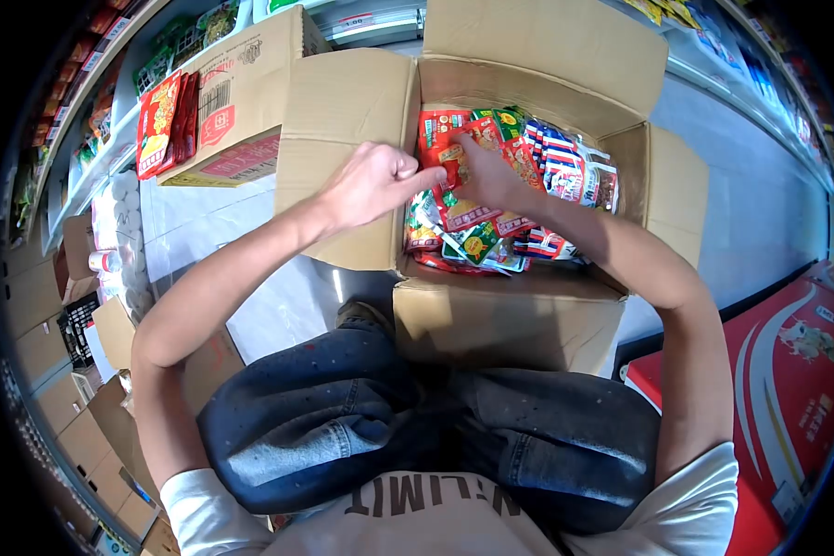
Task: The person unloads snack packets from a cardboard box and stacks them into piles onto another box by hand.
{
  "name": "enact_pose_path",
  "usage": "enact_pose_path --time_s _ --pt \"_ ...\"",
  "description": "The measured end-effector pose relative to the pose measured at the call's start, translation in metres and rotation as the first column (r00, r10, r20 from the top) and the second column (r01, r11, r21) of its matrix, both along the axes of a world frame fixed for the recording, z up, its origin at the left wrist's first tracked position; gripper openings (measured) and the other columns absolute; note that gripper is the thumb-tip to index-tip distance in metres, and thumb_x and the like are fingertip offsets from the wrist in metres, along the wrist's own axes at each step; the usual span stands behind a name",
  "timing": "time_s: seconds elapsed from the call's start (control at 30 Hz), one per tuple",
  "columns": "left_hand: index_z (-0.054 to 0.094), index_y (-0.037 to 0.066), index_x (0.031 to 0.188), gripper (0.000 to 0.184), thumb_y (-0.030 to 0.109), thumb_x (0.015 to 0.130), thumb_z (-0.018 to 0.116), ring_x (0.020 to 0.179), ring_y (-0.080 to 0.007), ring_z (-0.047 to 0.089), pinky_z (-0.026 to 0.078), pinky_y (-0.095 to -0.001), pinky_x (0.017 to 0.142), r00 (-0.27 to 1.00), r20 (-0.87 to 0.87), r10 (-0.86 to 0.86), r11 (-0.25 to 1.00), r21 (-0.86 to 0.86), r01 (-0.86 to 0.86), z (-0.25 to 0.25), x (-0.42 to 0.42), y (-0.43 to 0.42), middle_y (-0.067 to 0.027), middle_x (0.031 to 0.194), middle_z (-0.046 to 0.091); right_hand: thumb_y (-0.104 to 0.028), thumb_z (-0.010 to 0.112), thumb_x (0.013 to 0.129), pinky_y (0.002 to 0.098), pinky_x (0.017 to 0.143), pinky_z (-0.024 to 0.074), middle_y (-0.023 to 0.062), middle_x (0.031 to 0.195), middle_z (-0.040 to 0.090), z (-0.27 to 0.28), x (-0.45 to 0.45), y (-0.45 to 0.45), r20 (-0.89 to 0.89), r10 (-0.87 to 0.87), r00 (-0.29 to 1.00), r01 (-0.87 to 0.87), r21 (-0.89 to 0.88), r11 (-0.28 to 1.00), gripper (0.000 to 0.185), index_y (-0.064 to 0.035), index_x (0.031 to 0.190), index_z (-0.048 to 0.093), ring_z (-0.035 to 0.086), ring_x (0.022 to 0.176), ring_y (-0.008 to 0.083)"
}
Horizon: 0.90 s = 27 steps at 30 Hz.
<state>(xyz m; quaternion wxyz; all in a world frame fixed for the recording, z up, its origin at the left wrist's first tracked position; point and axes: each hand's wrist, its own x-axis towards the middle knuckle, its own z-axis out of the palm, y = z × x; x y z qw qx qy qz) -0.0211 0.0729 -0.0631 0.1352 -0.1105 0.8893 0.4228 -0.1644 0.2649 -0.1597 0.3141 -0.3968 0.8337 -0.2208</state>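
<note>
An open cardboard box (510,306) stands in front of my knees, filled with snack packets. My right hand (496,176) reaches into it from the right, closed on a red snack packet (468,208) with yellow print. From the left comes my left hand (375,181), its fingers curled in and its thumb stretched to the packet's left edge. What those curled fingers hold, if anything, is hidden. Around the hands lie green packets (480,243), more red ones and blue, white and red striped packets (561,162).
A second cardboard box (250,74) stands at the upper left, with several red packets (160,125) against its side. Stocked shelves (111,102) line the left, and more shelving (760,93) is at the upper right. A red chest-like case (797,371) sits at the right.
</note>
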Motion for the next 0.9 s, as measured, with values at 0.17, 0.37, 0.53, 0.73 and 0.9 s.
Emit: enact_pose_path --time_s 0.17,0.37,0.53,0.73,0.9 --pt "0.066 0.002 0.106 0.029 0.032 0.105 0.066 0.070 -0.0073 0.063 0.054 -0.0292 0.062 0.947 -0.038 0.318 0.857 0.438 -0.270 -0.012 0.005 -0.013 -0.0040 0.083 0.070 -0.005 0.075 0.087 0.0341 0.097 0.0523 0.0081 0.112 0.072 0.052 -0.023 -0.015 0.279 -0.022 0.960 0.140 -0.413 0.900 0.029 -0.0046 0.115 0.067 0.067 0.109 0.0187" --pt "0.057 0.000 0.136 0.036 0.022 0.108 0.062 0.108 -0.0095 0.069 0.056 -0.0264 0.097 0.886 -0.051 0.460 0.600 0.753 -0.268 0.036 0.009 -0.029 -0.0067 0.122 0.072 0.001 0.065 0.092 0.0305 0.102 0.0483 0.0045 0.121 0.067 0.133 -0.004 -0.046 0.335 0.140 0.932 0.156 -0.716 0.680 0.030 -0.0032 0.122 0.062 0.062 0.113 0.0138" --pt "0.057 -0.001 0.138 0.033 0.017 0.109 0.058 0.107 -0.0103 0.070 0.060 -0.0304 0.094 0.791 -0.142 0.596 0.555 0.784 -0.277 0.052 0.025 -0.053 -0.0074 0.123 0.073 0.010 0.059 0.093 0.0224 0.082 0.0541 0.0040 0.127 0.062 0.148 0.024 -0.080 0.624 0.278 0.731 0.378 -0.708 0.596 0.036 -0.0026 0.126 0.059 0.064 0.100 0.0068" --pt "0.057 0.003 0.138 0.031 0.015 0.109 0.057 0.103 -0.0114 0.071 0.061 -0.0302 0.091 0.695 -0.138 0.706 0.503 0.788 -0.355 0.039 0.058 -0.081 -0.0052 0.120 0.074 0.005 0.051 0.100 0.0248 0.071 0.0581 0.0020 0.116 0.064 0.126 0.049 -0.122 0.449 0.238 0.862 0.149 -0.671 0.726 0.027 -0.0048 0.123 0.059 0.066 0.083 0.0068" --pt "0.057 0.002 0.133 0.027 0.013 0.109 0.058 0.101 -0.0114 0.070 0.060 -0.0297 0.088 0.555 -0.254 0.792 0.553 0.682 -0.478 0.036 0.086 -0.124 -0.0070 0.116 0.072 0.006 0.047 0.099 0.0283 0.074 0.0614 0.0070 0.115 0.062 0.123 0.073 -0.190 0.517 0.335 0.787 0.125 -0.667 0.734 0.025 -0.0054 0.120 0.052 0.067 0.084 0.0105"
